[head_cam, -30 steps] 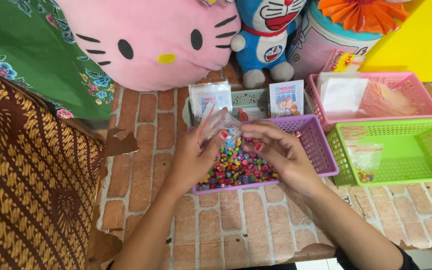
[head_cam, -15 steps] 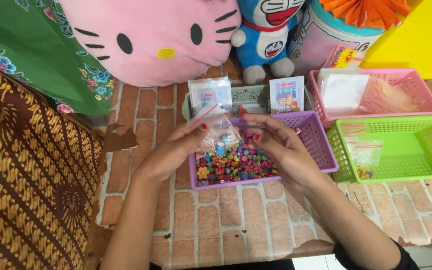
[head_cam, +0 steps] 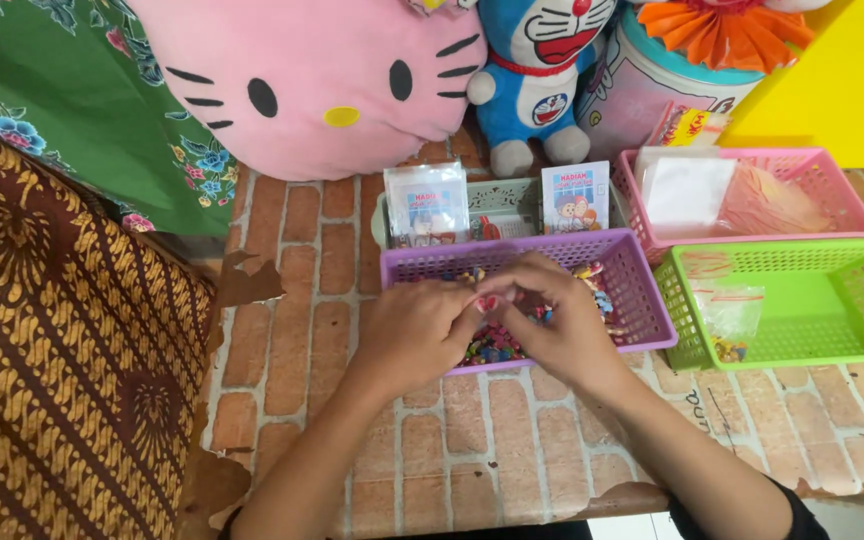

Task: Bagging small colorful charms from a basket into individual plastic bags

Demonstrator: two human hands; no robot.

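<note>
Fingers [head_cam: 487, 300] of both hands meet tip to tip, pinched on something too small to identify, directly over the beads [head_cam: 492, 345] in the purple basket [head_cam: 642, 300] at mid-desk; left hand [head_cam: 414, 335] and right hand [head_cam: 557, 325] equally near.

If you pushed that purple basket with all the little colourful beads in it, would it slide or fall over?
The purple plastic mesh basket would probably slide rather than tip: it is low, wide and flat on the brick-patterned table. It likely feels light, with thin perforated walls. The small colourful beads lie loose inside, so they would probably rattle and shift.
</note>
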